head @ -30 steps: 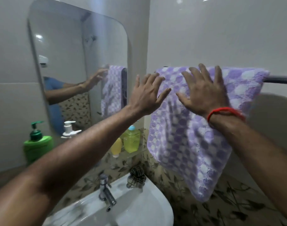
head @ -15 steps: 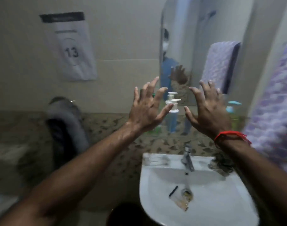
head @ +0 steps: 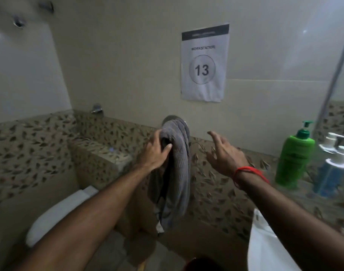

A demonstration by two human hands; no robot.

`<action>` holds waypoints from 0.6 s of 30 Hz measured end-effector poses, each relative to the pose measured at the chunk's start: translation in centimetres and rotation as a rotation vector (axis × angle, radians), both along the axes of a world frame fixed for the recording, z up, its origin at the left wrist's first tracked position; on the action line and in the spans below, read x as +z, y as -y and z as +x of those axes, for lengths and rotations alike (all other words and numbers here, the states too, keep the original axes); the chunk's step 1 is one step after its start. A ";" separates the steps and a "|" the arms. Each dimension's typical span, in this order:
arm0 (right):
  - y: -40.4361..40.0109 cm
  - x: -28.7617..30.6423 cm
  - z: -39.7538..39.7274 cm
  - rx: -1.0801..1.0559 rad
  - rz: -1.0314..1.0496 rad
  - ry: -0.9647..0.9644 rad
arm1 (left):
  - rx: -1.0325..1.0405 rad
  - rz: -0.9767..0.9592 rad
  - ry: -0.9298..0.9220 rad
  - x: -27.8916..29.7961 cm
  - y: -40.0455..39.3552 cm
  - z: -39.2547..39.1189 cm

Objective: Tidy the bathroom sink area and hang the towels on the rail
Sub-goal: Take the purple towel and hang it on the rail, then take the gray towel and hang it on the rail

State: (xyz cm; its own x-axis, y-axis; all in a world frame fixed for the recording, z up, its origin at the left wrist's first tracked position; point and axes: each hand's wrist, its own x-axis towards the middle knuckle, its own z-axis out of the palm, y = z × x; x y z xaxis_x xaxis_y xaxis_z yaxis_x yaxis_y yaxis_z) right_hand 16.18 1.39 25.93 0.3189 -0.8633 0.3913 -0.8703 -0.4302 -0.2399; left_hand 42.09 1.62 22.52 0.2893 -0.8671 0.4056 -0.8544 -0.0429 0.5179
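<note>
Head view: grey towel (head: pixel 177 173) hangs bunched from a round metal wall fitting (head: pixel 174 119) on the tiled wall, left of the sink (head: pixel 265 249). Long axis close to vertical, top end draped over the fitting, lower end pointing at the floor; folds run lengthwise, so it reads as a rope-like bundle, not spread flat. Left hand (head: pixel 154 151) is on the upper part of the bundle, fingers and thumb closing around the cloth; grip looks partial, not a full clamp. Right hand (head: pixel 224 153) is spread, empty, just right of the towel and apart from it. Hands are apart from each other.

Progress, judged: this towel is not on a rail; no rail in view here. Left to do: lift it off the fitting, carry it to the rail, spread it. Green pump bottle (head: pixel 294 159) and blue pump bottle (head: pixel 330 173) stand by the mirror edge (head: pixel 335 75); whether they need straightening I cannot tell
</note>
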 end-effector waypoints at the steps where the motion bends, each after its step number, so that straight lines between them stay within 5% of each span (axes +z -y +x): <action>1: 1.0 -0.3 1.8 0.003 0.065 0.004 | 0.005 0.050 -0.161 -0.3 1.0 1.6; 5: 6.8 -2.3 8.3 0.036 0.284 0.128 | -0.036 0.334 -0.738 -1.9 5.4 7.6; 12: 18.8 -6.0 16.5 -0.056 0.472 0.280 | -0.055 0.555 -0.783 -5.6 14.9 12.6; 18: 24.2 -9.0 20.4 -0.155 0.320 0.547 | -0.005 0.632 -1.645 -7.0 23.9 11.6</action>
State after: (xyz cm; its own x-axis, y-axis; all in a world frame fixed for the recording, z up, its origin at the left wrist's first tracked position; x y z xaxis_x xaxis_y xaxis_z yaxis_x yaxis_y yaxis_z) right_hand 36.58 -22.85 16.94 0.0086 -0.9841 0.1776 -0.6322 -0.1429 -0.7615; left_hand 53.66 -22.33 15.49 0.0124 -0.7638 -0.6454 0.4881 -0.5587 0.6705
